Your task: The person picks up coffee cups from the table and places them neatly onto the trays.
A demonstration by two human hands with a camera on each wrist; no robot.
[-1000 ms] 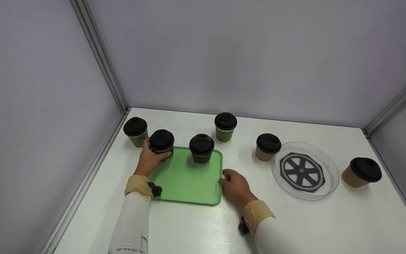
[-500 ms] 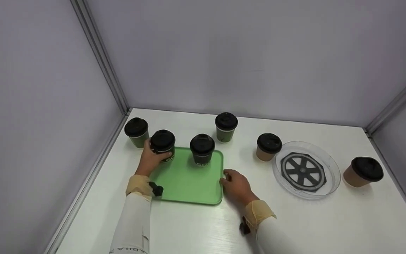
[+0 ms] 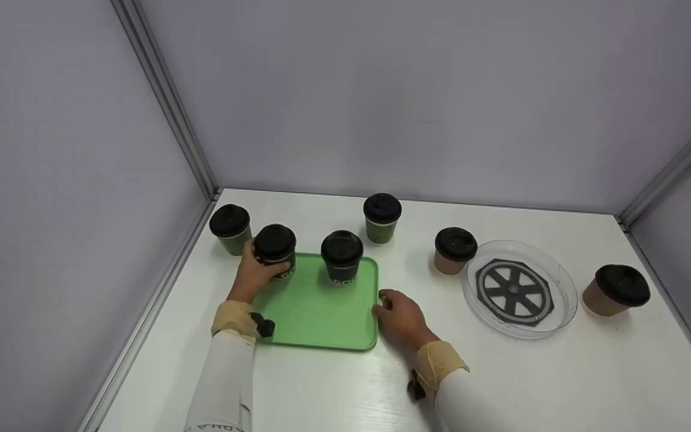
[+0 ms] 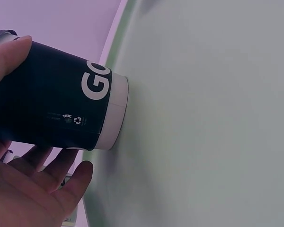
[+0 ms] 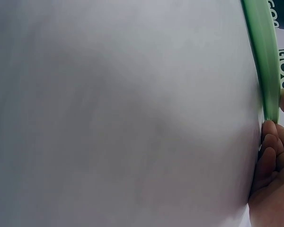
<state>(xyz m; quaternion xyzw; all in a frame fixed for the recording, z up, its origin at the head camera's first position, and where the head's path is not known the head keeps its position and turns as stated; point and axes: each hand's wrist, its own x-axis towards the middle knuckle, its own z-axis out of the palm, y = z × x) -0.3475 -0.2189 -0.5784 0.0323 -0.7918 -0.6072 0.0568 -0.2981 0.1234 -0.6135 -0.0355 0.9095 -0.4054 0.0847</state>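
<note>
At the back left corner of the green tray [image 3: 321, 318], my left hand [image 3: 254, 275] grips a dark paper coffee cup [image 3: 276, 242] with a black lid. The left wrist view shows the thumb and fingers on either side of this cup [image 4: 52, 94], its pale base right at the tray surface. A matching dark cup [image 3: 342, 255] stands upright on the tray near its back edge. My right hand [image 3: 404, 319] holds the tray's right edge; in the right wrist view the thumb lies over the green rim [image 5: 270, 66] and curled fingers [image 5: 267, 161] under it.
Behind the tray stand two green cups, one at the left [image 3: 231, 230] and one further right [image 3: 382, 218]. To the right, a brown cup [image 3: 454, 251] stands beside a clear round dish [image 3: 566, 300] with a black wheel-like pattern. Another brown cup [image 3: 615, 290] is at far right.
</note>
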